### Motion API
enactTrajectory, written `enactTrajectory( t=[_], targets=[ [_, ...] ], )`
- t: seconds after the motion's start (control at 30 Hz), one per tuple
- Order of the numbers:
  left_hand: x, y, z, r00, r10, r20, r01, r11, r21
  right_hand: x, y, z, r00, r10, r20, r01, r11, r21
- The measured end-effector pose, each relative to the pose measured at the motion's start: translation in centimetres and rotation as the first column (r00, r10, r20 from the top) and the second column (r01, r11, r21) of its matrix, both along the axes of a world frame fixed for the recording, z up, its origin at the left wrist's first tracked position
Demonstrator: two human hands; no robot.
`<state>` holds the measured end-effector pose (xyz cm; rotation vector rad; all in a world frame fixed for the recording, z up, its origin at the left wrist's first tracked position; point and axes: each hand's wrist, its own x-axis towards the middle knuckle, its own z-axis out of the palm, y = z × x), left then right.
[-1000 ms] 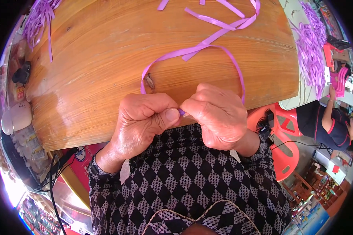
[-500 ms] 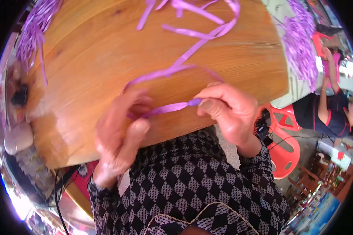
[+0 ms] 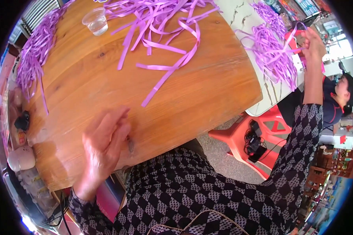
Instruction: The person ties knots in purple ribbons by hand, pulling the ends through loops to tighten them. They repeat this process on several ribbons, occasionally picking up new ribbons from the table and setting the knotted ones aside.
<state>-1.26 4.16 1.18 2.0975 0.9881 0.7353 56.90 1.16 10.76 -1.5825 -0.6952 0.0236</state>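
Note:
My right hand (image 3: 313, 44) is stretched out to the far right, above a heap of purple ribbons (image 3: 268, 53) on the white marbled table. Its fingers are closed on a thin purple ribbon (image 3: 289, 39), which hangs in a loop beside them. Near the front edge of the wooden tabletop (image 3: 176, 113) is my left hand (image 3: 104, 141), its fingers loosely bent and the thumb apart, with nothing visible in it. Several purple ribbons (image 3: 157, 25) lie spread at the back of the wood, one loose end pointing toward my left hand.
A clear plastic cup (image 3: 95, 22) stands at the back left. More purple ribbons (image 3: 37, 53) hang over the left edge. On the right, a red plastic stool (image 3: 239, 137) carries black adapters and cables (image 3: 255, 143). Another person (image 3: 333, 98) sits beyond the white table (image 3: 259, 105).
My right hand has swung from the front centre to the far right with the purple ribbon. The left hand has let go of it and dropped slightly. The view has shifted right.

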Motion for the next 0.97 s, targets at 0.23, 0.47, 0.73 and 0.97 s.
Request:
enactTrajectory(
  t=[0.23,0.47,0.73,0.97],
  targets=[
    [5.2,6.4,-1.6,0.992,0.007,-0.129,0.068,0.818,0.571,-0.8,2.8,-5.9,0.566,0.303,0.766,0.417,0.696,-0.584],
    [6.8,9.8,-5.2,0.942,0.131,-0.309,0.156,0.644,0.749,-12.3,3.3,-7.8,0.487,0.304,0.819,0.227,0.861,-0.455],
    [0.1,4.8,-1.6,0.851,0.190,-0.490,0.172,0.780,0.601,-30.6,2.0,-9.8,0.287,0.569,0.770,-0.474,0.783,-0.402],
    [-4.8,3.0,2.6,0.995,0.004,0.104,0.023,0.966,-0.258,-36.7,4.0,-13.7,0.109,0.745,0.658,-0.525,0.606,-0.598]
  ],
)
